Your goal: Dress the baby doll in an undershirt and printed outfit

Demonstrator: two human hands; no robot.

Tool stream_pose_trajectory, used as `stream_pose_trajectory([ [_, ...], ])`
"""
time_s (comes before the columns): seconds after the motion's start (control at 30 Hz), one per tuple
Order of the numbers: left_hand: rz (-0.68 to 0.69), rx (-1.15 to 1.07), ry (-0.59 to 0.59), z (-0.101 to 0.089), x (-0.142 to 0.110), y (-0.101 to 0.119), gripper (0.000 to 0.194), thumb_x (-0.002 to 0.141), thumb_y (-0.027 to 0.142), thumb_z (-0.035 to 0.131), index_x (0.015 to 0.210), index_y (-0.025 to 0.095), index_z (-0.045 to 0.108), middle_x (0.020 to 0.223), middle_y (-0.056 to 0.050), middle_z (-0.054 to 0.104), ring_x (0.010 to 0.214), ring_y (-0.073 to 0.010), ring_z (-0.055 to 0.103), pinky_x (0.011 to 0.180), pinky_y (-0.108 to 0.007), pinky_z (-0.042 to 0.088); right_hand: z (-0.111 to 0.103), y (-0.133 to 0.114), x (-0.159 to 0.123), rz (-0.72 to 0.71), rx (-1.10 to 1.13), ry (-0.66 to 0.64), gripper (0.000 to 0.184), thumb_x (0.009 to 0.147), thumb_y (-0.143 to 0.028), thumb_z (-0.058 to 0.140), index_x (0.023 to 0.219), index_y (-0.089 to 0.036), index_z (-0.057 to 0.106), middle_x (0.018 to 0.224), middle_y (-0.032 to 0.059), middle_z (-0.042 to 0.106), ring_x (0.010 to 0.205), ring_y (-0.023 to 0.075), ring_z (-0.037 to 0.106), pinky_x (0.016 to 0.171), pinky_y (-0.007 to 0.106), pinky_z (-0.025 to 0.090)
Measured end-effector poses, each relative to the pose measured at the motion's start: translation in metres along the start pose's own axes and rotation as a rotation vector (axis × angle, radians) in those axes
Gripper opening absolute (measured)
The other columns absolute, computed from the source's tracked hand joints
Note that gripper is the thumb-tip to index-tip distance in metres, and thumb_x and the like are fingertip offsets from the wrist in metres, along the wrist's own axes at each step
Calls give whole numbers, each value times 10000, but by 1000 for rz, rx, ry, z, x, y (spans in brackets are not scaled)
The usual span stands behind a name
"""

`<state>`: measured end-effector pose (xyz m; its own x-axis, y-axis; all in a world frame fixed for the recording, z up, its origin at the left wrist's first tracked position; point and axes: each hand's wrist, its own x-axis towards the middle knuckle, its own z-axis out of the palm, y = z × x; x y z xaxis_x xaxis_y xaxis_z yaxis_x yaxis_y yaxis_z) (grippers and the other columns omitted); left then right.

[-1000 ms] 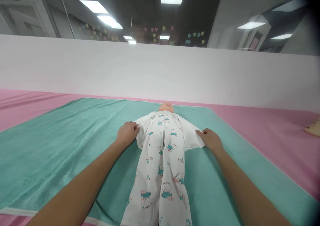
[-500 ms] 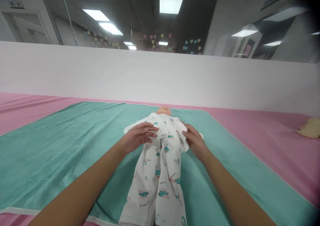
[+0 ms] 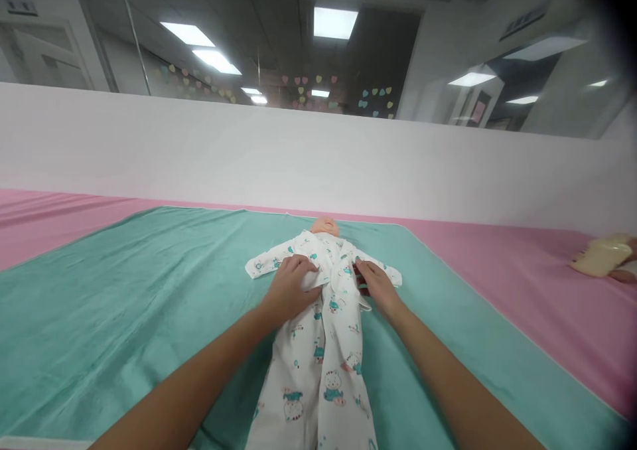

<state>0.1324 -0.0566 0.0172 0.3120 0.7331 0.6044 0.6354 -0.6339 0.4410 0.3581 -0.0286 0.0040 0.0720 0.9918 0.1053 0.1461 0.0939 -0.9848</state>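
A doll [image 3: 324, 225] lies on its back, head away from me, dressed in a white baby shirt [image 3: 303, 243] and white trousers [image 3: 332, 357] with teal and pink animal prints. Both shirt sleeves are spread out sideways. My left hand [image 3: 292, 284] lies over the left front flap, fingers bent on the cloth and thumb at its lower edge, closed on the shirt. At the shirt's right side is my right hand [image 3: 375, 284], its fingers apart and touching the cloth. A loose shirt corner hangs just below those fingers.
Under the doll a teal blanket [image 3: 149, 304] is spread over a pink cover [image 3: 502, 257]. Behind it stands a low white wall [image 3: 298, 158] with glass above. A pale yellow object [image 3: 602, 256], partly cut off, lies at the far right.
My left hand has come down onto the shirt flap and closed on it. The right flap, lifted before, now lies flatter; my right hand has let it go. Both sleeves show more fully.
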Motion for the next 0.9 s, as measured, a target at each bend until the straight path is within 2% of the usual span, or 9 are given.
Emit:
stream_pose_trajectory([
  [0.13, 39, 202, 27, -1, -3, 3, 65, 814, 170, 456, 821, 188, 518, 904, -44, 519, 886, -196, 443, 778, -352, 376, 10, 0, 31, 80, -122, 8, 465, 700, -635, 491, 752, -176, 543, 680, 32, 558, 550, 129, 482, 465, 244, 377],
  [0.3, 205, 101, -28, -12, -7, 5, 241, 857, 209, 387, 619, 180, 361, 660, -2, 439, 678, -142, 397, 651, -297, 343, 29, -25, 76, 24, -186, 49, 288, 638, -450, 600, 651, -180, 501, 523, -29, 451, 454, 94, 371, 428, 230, 272],
  [0.4, 189, -36, -81, -16, -6, 6, 300, 817, 202, 425, 561, 177, 270, 580, 18, 372, 618, -124, 371, 588, -273, 309, 44, -37, 89, -84, -234, 84, 200, 634, -363, 575, 619, -191, 474, 518, -54, 396, 476, 90, 346, 455, 228, 254],
  [0.47, 132, -156, -139, -16, -5, 6, 325, 819, 220, 422, 537, 172, 269, 552, 22, 365, 609, -119, 384, 587, -262, 313, 56, -40, 89, -162, -276, 86, 179, 642, -349, 554, 606, -195, 470, 538, -55, 408, 512, 98, 369, 492, 231, 270],
  [0.53, 4, -301, -166, -18, -5, 4, 357, 849, 273, 386, 517, 169, 306, 537, 25, 376, 577, -109, 394, 574, -250, 322, 66, -38, 84, -226, -321, 75, 173, 644, -349, 553, 603, -195, 484, 580, -50, 455, 567, 109, 408, 543, 236, 292],
  [0.63, -253, -455, -108, -21, -2, 0, 381, 858, 377, 378, 537, 174, 398, 529, 31, 413, 516, -98, 396, 521, -236, 323, 71, -34, 75, -293, -350, 72, 214, 699, -401, 508, 634, -198, 512, 671, -36, 519, 659, 128, 452, 617, 244, 313],
  [0.7, -362, -489, -24, -22, 5, -3, 326, 829, 410, 430, 601, 181, 470, 534, 32, 453, 521, -105, 428, 519, -230, 344, 68, -33, 73, -308, -344, 63, 289, 756, -455, 434, 660, -198, 525, 706, -25, 543, 687, 136, 469, 646, 249, 323],
  [0.83, -526, -495, 176, -20, 43, -9, 228, 778, 408, 487, 807, 190, 547, 699, -6, 582, 597, -131, 526, 542, -229, 388, 59, -32, 78, -296, -339, 55, 374, 810, -487, 344, 673, -193, 528, 734, -6, 573, 714, 148, 491, 668, 255, 333],
  [0.9, -595, -441, 186, -15, 72, -14, 266, 745, 409, 514, 880, 182, 548, 855, -51, 615, 664, -151, 568, 538, -231, 388, 57, -31, 82, -292, -358, 71, 349, 813, -476, 354, 694, -196, 524, 756, -3, 580, 733, 152, 495, 679, 256, 332],
])
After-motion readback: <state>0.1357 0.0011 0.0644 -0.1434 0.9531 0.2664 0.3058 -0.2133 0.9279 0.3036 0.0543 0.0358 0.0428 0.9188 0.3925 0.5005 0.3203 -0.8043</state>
